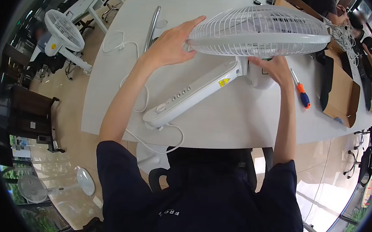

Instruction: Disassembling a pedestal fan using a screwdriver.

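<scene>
White-wire round fan head (260, 38) sits over the far-centre of the white tabletop (246, 116), nearly edge-on to you. Your L hand (168, 46) holds its L rim, thumb & index wide apart around it. Your R hand (279, 73) is under the R side, nr the neck; fingertips partly hidden, so can't tell if they grip. Long white plastic control column (192, 92) w/ small buttons slants from the head to lower L. Orange-and-blue-handled screwdriver (302, 94) lies R of your R wrist, open brown cardboard box (343, 90) beyond. Shiny metal tube (153, 27) & thin white cord (147, 98) on L.
</scene>
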Demonstrator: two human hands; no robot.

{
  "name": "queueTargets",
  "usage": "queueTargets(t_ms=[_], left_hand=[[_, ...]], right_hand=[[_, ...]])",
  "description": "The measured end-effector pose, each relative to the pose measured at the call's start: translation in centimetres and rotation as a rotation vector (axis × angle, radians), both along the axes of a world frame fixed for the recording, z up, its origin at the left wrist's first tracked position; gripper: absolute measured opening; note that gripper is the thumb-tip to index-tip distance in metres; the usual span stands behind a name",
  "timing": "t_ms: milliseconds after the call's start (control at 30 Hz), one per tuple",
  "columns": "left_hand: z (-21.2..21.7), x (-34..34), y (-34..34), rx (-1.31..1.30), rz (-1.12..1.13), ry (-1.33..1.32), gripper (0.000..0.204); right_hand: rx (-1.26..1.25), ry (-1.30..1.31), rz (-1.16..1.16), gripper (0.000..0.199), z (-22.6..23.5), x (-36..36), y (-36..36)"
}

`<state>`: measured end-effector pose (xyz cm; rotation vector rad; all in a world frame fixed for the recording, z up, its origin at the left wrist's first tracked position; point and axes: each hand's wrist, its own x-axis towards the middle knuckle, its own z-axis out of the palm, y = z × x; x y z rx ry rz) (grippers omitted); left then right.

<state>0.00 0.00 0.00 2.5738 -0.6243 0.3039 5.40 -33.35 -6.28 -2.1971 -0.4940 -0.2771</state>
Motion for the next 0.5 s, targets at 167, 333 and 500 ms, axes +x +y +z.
queueTargets(t_ms=[167, 333, 500], left_hand=[[-0.86, 0.25, -0.4, -0.049, -0.012, -0.036, 0.085], [-0.55, 0.59, 0.01, -0.07, -0.024, -0.016, 0.085], [-0.15, 0.95, 0.37, -0.029, -0.023, -0.002, 0.086]], right_hand=[[0.178, 0.062, -0.026, 0.066, 0.25, -0.17, 0.31], [0.212, 0.022, -0.03, 0.064, -0.16, -0.15, 0.54], [0.17, 0.012, -0.025, 0.062, -0.14, -0.33, 0.54]])
